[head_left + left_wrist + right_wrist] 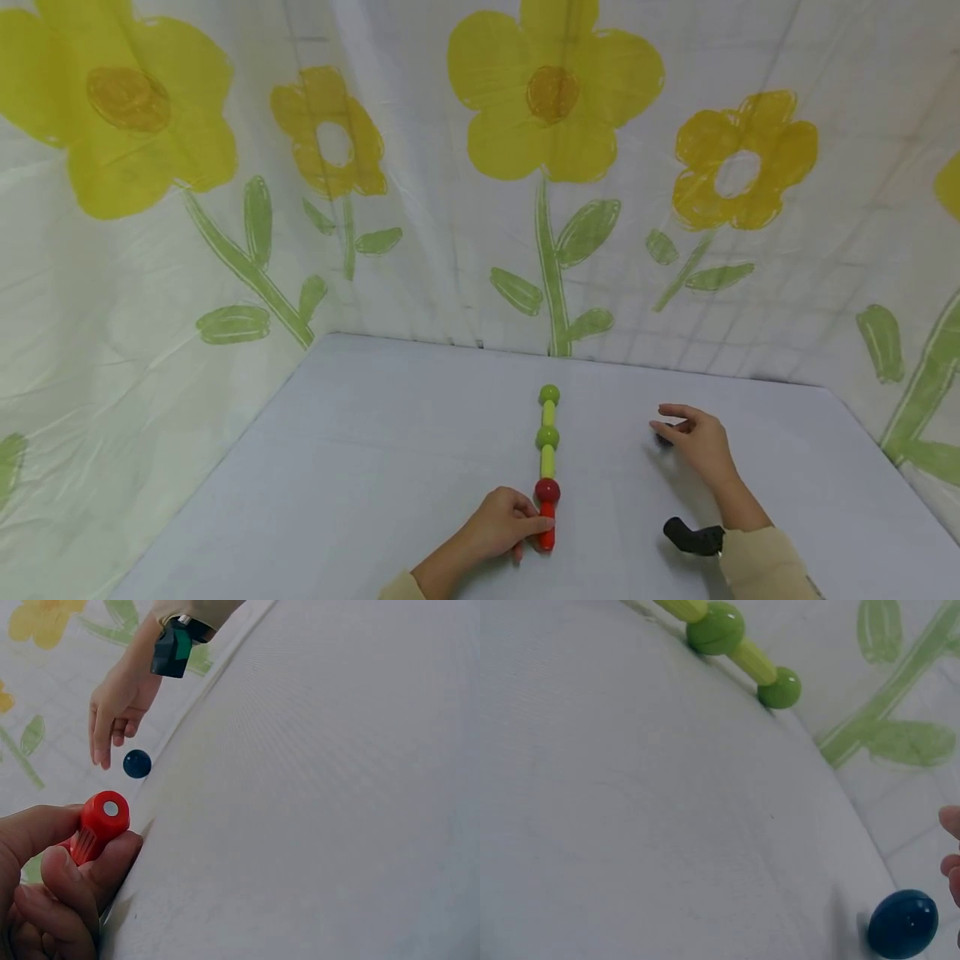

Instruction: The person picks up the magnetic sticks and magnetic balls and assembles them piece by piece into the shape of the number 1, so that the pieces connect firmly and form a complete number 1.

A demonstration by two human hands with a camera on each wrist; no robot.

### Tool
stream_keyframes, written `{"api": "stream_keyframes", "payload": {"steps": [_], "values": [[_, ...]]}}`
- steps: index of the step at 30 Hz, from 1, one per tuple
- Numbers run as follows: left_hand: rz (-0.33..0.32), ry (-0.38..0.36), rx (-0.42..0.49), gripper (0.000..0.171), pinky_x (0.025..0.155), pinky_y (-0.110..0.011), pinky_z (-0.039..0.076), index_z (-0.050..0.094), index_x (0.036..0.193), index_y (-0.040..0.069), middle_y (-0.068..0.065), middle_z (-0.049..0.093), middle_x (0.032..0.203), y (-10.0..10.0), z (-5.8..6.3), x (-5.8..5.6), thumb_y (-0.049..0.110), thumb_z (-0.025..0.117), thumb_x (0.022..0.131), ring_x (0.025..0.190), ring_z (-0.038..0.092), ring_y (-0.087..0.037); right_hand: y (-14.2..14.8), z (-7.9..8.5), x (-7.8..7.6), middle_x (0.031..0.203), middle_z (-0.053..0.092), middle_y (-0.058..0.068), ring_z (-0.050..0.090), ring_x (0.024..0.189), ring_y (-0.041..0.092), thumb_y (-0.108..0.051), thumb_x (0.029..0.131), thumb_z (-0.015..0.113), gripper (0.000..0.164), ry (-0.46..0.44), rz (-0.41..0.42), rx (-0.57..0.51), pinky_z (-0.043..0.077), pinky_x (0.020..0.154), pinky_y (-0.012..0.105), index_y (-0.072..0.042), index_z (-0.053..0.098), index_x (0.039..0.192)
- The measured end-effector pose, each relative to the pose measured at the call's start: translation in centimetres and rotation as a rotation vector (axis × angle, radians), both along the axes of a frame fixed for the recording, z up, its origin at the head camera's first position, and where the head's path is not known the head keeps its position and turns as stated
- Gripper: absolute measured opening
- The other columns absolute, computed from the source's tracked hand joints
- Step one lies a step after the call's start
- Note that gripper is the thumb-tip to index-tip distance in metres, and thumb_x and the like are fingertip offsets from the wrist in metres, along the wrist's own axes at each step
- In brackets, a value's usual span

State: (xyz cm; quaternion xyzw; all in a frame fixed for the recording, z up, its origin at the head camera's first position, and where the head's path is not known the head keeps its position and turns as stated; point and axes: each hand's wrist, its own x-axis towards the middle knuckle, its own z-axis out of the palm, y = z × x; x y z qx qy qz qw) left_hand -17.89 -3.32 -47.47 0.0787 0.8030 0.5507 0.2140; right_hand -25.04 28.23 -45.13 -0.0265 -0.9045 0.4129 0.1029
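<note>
My left hand [504, 527] pinches a red rod [547, 533] between thumb and fingers. In the left wrist view, the end of this red rod [94, 829] shows a round silvery disc. The rod joins a red ball [547, 490], then a yellow-green rod [547, 462], a green ball [547, 437], another yellow-green rod [549, 413] and a far green ball [549, 394], all in one straight line. Over on the right, my right hand [702, 447] has loosely bent fingers close by a dark blue ball [904, 924]. A gap shows between fingertips and this ball in the right wrist view.
A white-covered table [360, 433] lies under both hands. Behind it hangs a white curtain [420, 275] printed with yellow flowers, meeting the table's far edge. A black camera [693, 537] is strapped at the right wrist, beside a beige sleeve [765, 567].
</note>
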Motion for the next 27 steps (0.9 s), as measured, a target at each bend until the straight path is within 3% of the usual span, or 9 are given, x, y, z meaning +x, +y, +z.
{"api": "stream_keyframes", "payload": {"steps": [9,14,17,20,23,27], "values": [[-0.003,-0.009,0.002,0.018,0.044,-0.019,0.031,0.065,0.075,0.007,0.001,0.056,0.055,0.0,0.4,0.1,0.018,0.074,0.086,0.04,0.043,-0.009,1.9,-0.2,-0.9,0.111,0.063,0.024,0.054,0.083,0.018,-0.032,0.09,0.071,0.052,-0.092,-0.04,-0.009,0.042,0.062,0.028,0.006,0.06,0.125],[-0.005,-0.012,-0.006,0.018,0.044,-0.019,0.031,0.065,0.076,0.007,0.001,0.057,0.055,0.0,0.5,0.1,0.018,0.074,0.087,0.04,0.043,-0.009,2.9,-0.7,-0.9,0.129,0.055,0.026,0.055,0.098,0.024,-0.042,0.09,0.068,0.062,-0.185,-0.013,-0.071,0.044,0.071,0.027,0.005,0.056,0.13],[-0.005,-0.014,-0.008,0.018,0.044,-0.02,0.031,0.065,0.076,0.007,0.001,0.057,0.055,0.0,0.4,0.1,0.018,0.074,0.087,0.04,0.043,-0.009,3.6,-1.2,-0.8,0.134,0.053,0.024,0.055,0.099,0.019,-0.045,0.091,0.067,0.065,-0.227,0.014,-0.089,0.045,0.072,0.026,0.003,0.055,0.133],[-0.004,-0.012,-0.008,0.018,0.044,-0.02,0.031,0.065,0.076,0.007,0.001,0.056,0.055,0.0,0.3,0.1,0.019,0.074,0.087,0.04,0.043,-0.009,4.1,-1.8,-0.8,0.126,0.06,0.018,0.055,0.091,0.012,-0.045,0.09,0.067,0.066,-0.25,0.031,-0.124,0.045,0.069,0.025,0.002,0.054,0.134],[-0.005,-0.012,-0.006,0.018,0.044,-0.02,0.031,0.065,0.076,0.007,0.001,0.056,0.055,0.0,0.3,0.1,0.019,0.074,0.087,0.04,0.043,-0.009,4.4,-2.1,-0.8,0.115,0.066,0.001,0.053,0.082,0.008,-0.043,0.09,0.069,0.067,-0.252,0.046,-0.173,0.045,0.065,0.025,0.002,0.053,0.135],[-0.007,-0.011,-0.004,0.018,0.044,-0.02,0.031,0.066,0.076,0.007,0.001,0.056,0.055,-0.1,0.3,0.1,0.019,0.074,0.087,0.04,0.043,-0.01,4.7,-2.4,-0.7,0.118,0.066,0.002,0.053,0.082,0.007,-0.042,0.089,0.07,0.066,-0.257,0.065,-0.183,0.045,0.066,0.024,0.003,0.053,0.135]]}}
